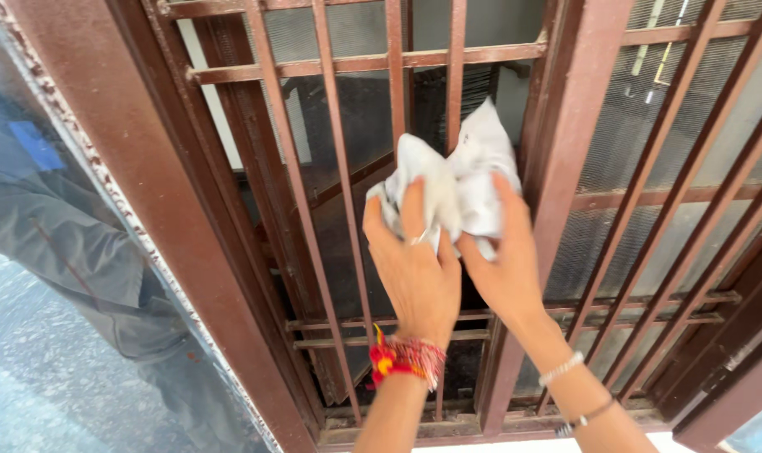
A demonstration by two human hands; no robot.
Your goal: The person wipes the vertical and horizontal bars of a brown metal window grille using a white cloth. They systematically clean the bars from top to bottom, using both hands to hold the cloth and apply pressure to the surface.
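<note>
Cloth [456, 180] against window grille [339, 63], left hand [414, 268] beside right hand [502, 260]; glass pane [54, 252] left.

White cloth [456, 180], crumpled, pressed against brown window grille bars [395, 84].

Glass pane [37, 277]; wire mesh [649, 126]
</note>
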